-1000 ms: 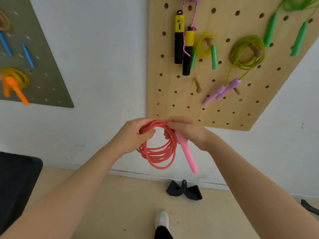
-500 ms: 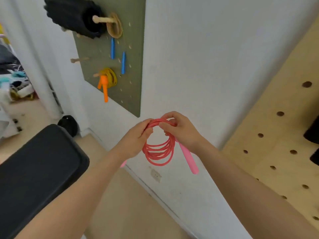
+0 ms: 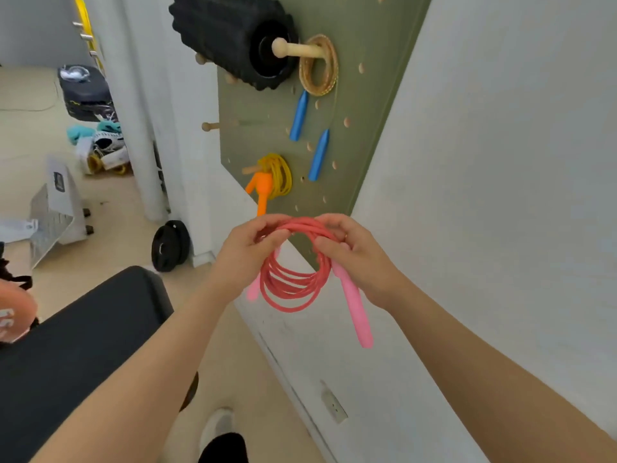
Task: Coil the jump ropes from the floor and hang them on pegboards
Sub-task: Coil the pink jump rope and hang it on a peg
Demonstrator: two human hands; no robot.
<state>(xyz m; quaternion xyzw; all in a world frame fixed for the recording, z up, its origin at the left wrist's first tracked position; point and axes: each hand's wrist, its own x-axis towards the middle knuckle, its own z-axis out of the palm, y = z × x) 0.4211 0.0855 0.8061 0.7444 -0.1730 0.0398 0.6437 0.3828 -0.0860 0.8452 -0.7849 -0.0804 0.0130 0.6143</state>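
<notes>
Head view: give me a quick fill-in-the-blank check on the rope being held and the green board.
1. Both the left hand and right hand grip the coiled ____ rope.
2. The rope's pink handle hangs below the ____ hand.
3. On the green pegboard, the yellow rope has an ____ handle.

Missing words: red; right; orange
</notes>
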